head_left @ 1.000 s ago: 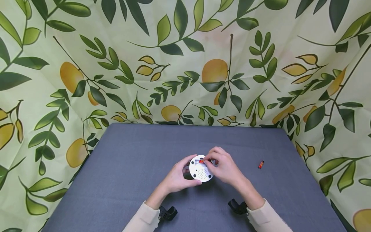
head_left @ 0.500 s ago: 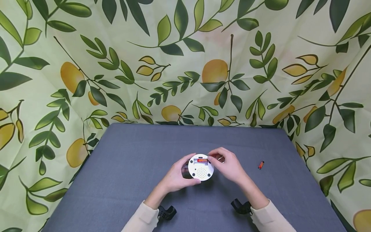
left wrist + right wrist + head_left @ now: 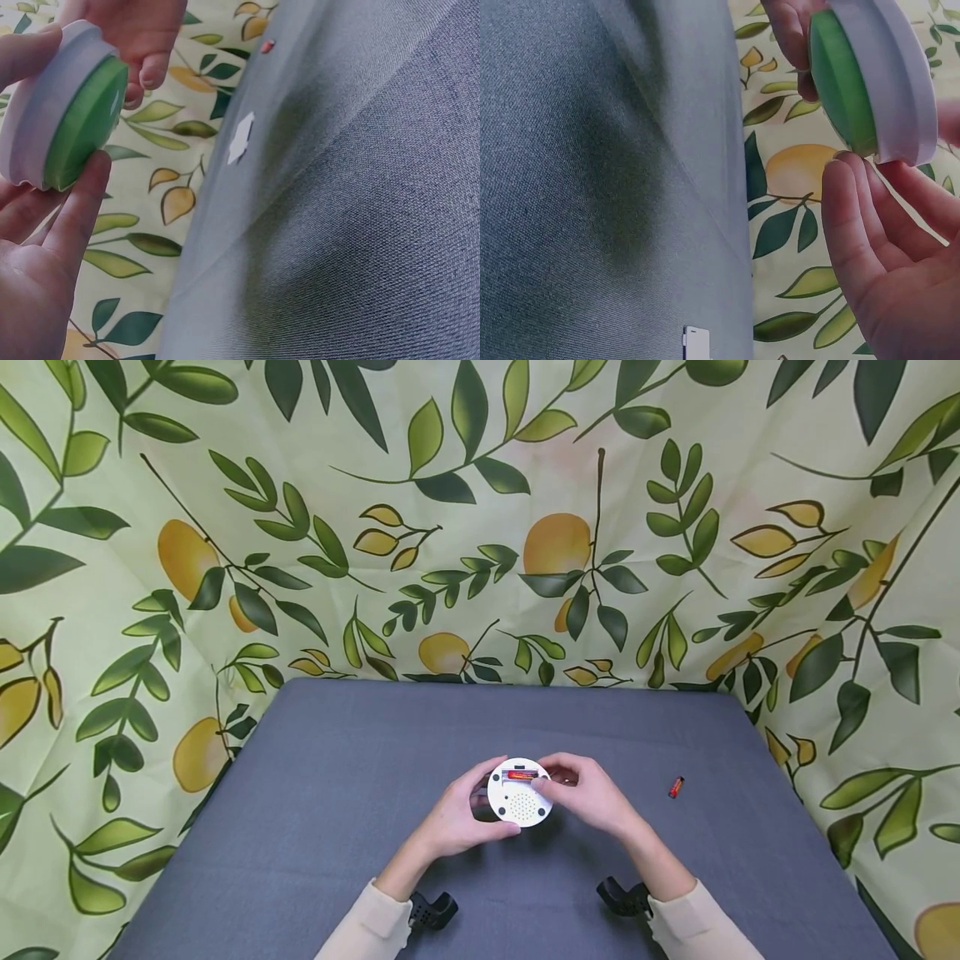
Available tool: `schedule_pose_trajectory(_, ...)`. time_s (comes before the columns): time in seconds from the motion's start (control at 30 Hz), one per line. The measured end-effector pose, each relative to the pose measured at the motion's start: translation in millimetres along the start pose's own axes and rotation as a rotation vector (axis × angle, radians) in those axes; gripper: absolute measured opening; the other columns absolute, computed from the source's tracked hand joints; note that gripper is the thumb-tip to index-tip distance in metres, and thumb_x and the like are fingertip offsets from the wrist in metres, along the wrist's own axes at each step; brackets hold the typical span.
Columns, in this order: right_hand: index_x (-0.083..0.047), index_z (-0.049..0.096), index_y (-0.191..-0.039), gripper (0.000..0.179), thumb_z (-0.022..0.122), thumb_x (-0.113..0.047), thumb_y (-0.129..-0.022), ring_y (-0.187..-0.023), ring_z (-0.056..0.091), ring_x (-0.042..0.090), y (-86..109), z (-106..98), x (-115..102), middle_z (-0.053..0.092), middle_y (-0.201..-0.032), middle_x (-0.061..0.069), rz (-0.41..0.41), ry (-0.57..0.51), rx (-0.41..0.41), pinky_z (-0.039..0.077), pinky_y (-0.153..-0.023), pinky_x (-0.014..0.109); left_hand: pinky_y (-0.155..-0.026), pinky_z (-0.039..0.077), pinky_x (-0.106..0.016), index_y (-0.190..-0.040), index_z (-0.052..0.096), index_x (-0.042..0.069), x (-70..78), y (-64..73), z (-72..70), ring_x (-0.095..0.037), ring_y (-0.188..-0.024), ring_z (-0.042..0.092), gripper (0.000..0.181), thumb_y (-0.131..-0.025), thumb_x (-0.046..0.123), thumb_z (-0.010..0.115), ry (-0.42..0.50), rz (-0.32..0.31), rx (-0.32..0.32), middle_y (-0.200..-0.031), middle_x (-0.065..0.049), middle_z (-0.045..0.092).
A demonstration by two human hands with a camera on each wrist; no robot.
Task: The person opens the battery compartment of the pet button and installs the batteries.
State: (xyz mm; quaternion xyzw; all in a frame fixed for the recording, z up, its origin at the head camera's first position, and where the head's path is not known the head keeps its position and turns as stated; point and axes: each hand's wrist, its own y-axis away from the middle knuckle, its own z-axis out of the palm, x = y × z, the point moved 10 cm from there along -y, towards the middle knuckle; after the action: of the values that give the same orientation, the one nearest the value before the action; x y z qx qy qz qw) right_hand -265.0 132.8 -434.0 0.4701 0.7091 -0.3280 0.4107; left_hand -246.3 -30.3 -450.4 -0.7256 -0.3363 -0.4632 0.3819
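Observation:
A round white device (image 3: 522,811) with a green domed far side (image 3: 88,124) is held up over the table by my left hand (image 3: 459,814), thumb low on the rim and fingers around the back. Its underside faces me, with dark feet, speaker holes and an uncovered battery compartment. One red battery (image 3: 520,775) lies in that compartment. My right hand (image 3: 588,791) pinches the device's right edge, the thumb at the battery's right end and the fingertips at the rim. A second red battery (image 3: 677,787) lies apart on the table to the right.
A small white cover (image 3: 241,139) with tabs lies on the grey cloth-covered table (image 3: 360,752); the right wrist view shows this cover (image 3: 697,343) too. Black wrist mounts (image 3: 433,911) sit at both cuffs. A leaf-and-fruit printed curtain (image 3: 480,527) closes off the back and sides.
My right hand drew back from the compartment, leaving the battery in view, then its thumb came back onto the battery's right end. The left hand keeps its hold; the device shifted slightly.

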Motion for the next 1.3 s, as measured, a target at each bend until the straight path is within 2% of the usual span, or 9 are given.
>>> schedule_pose_trajectory(0.3,-0.005,0.072,-0.115,0.029,0.073,-0.024,-0.094,-0.085,0.064,0.020,-1.7,0.7,3.4,0.070,-0.100,0.006,0.027,-0.024,-0.003,0.054,-0.072,0.028,-0.096,0.056,-0.031,-0.150,0.045,0.008,0.4,0.8,0.2,-0.017,-0.114,0.062,0.086,-0.077,0.013,0.090,0.004,0.007,-0.003,-0.140,-0.004,0.056)
schedule_pose_trajectory(0.43,-0.002,0.071,-0.116,0.029,0.071,-0.023,-0.096,-0.083,0.064,0.021,-2.8,1.5,5.9,0.070,-0.099,0.008,0.031,-0.056,-0.017,0.056,-0.073,0.032,-0.096,0.056,-0.031,-0.150,0.045,0.009,0.4,1.1,-0.1,-0.017,-0.114,0.061,0.086,-0.077,0.014,0.090,-0.001,0.003,-0.003,-0.141,-0.004,0.056)
schedule_pose_trajectory(0.87,0.001,0.070,-0.116,0.029,0.069,-0.021,-0.098,-0.077,0.064,0.020,-4.6,3.8,9.7,0.069,-0.097,0.012,0.044,-0.123,-0.057,0.059,-0.071,0.037,-0.096,0.055,-0.030,-0.151,0.045,0.012,-0.7,1.5,-0.1,-0.017,-0.115,0.061,0.086,-0.078,0.018,0.090,-0.010,-0.007,-0.007,-0.141,-0.002,0.056)
schedule_pose_trajectory(1.07,-0.001,0.072,-0.113,0.026,0.071,-0.021,-0.096,-0.076,0.063,0.020,-4.8,3.0,12.7,0.070,-0.094,0.009,0.064,-0.133,-0.041,0.057,-0.070,0.036,-0.096,0.056,-0.031,-0.150,0.046,0.012,-0.7,1.2,1.4,-0.017,-0.115,0.061,0.085,-0.078,0.017,0.091,-0.010,0.002,-0.009,-0.140,-0.003,0.056)
schedule_pose_trajectory(1.3,-0.004,0.075,-0.107,0.021,0.074,-0.020,-0.093,-0.080,0.062,0.024,-5.1,2.2,19.7,0.070,-0.095,0.010,0.141,-0.175,0.011,0.056,-0.071,0.041,-0.096,0.055,-0.032,-0.149,0.047,0.011,2.1,1.7,2.5,-0.017,-0.114,0.061,0.085,-0.076,0.014,0.091,-0.012,-0.010,-0.003,-0.140,-0.003,0.057)
